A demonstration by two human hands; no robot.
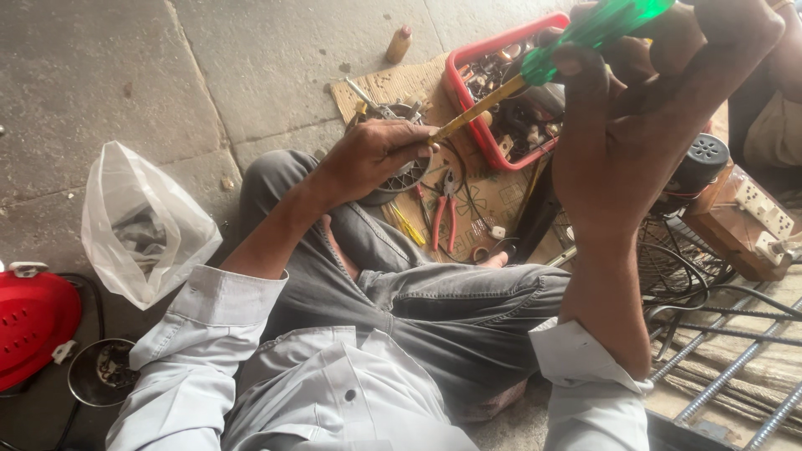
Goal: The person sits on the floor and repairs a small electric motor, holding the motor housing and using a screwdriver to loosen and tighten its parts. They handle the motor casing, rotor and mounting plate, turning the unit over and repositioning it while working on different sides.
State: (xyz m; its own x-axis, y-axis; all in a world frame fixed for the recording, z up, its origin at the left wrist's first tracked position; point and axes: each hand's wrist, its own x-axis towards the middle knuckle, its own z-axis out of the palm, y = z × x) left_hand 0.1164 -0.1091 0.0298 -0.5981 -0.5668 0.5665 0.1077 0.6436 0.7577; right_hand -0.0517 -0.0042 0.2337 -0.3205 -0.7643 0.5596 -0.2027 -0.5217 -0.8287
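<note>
My right hand [660, 108] is raised close to the camera and grips a screwdriver [576, 42] with a clear green handle and a yellow shaft. The shaft slants down to the left, its tip at my left hand [372, 154]. My left hand clasps a round grey metal motor part [407, 177] with slots around its rim, resting above my knee. I sit cross-legged on the floor in grey trousers and a pale shirt.
A red tray [458, 79] of small metal parts sits on cardboard [393, 88] ahead. Red-handled pliers [444, 219] lie by my leg. A clear plastic bag [138, 225] and a red housing [33, 321] lie left; a fan guard [677, 263] and socket board [756, 213] right.
</note>
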